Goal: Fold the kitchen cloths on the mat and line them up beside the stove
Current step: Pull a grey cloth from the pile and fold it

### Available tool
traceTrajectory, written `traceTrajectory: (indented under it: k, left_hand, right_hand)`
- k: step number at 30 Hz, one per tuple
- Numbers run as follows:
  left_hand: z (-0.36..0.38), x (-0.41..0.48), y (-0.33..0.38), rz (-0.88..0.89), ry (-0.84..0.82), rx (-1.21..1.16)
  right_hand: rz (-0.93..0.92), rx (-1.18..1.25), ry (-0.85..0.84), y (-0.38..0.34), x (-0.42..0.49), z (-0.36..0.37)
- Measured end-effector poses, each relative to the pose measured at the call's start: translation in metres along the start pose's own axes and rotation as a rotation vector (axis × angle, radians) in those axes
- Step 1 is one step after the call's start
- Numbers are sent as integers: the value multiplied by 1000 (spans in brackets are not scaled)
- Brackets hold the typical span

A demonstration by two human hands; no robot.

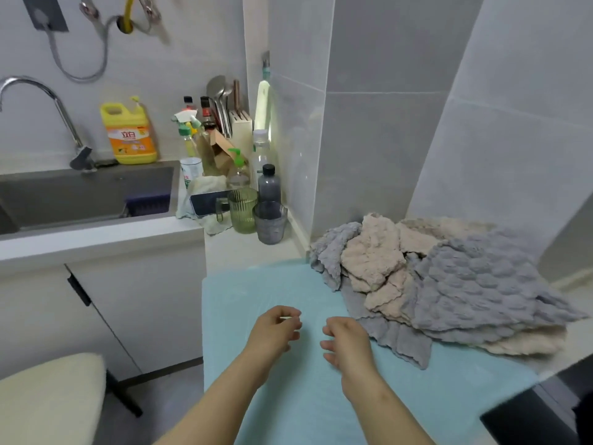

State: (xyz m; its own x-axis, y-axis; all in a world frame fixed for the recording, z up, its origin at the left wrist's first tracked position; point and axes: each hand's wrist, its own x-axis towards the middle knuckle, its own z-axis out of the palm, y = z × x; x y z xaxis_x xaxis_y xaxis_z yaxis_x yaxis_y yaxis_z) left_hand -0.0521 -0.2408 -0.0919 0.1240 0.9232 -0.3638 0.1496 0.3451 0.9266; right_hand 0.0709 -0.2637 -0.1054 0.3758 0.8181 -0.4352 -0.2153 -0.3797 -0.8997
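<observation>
Left hand (276, 329) and right hand (348, 343) hover over the blue mat (256, 290), fingers loosely curled, holding nothing. Crumpled grey and beige cloths (449, 284) heap on its far right; bare mat reaches its left edge.

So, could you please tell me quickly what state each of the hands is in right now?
Left hand: open, fingers loosely curled, holding nothing.
Right hand: open, fingers loosely curled, holding nothing.

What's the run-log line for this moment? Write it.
left hand: holds nothing | right hand: holds nothing | cloths: unfolded heap, partly on mat | folded: none seen
</observation>
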Motion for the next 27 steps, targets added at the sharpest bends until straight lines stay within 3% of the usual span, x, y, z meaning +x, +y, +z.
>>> traceTrajectory:
  k: [6, 11, 13, 16, 20, 27]
  left_hand:
    - [0, 92, 10, 94, -169, 157]
    - [-9, 172, 13, 506, -385, 745]
    - [-17, 196, 17, 641, -495, 849]
    - [-30, 219, 29, 766, -616, 853]
    - [-42, 234, 50, 837, -706, 778]
    - [-30, 223, 85, 1072, -701, 659]
  right_hand:
    - [-104, -24, 245, -5, 62, 35]
    - [-204, -149, 561, -13, 107, 63]
    - [-256, -196, 644, -17, 119, 80]
    - [-352, -260, 796, -25, 130, 99]
    - [-376, -126, 905, -46, 122, 124]
    - [-574, 163, 884, -107, 59, 136]
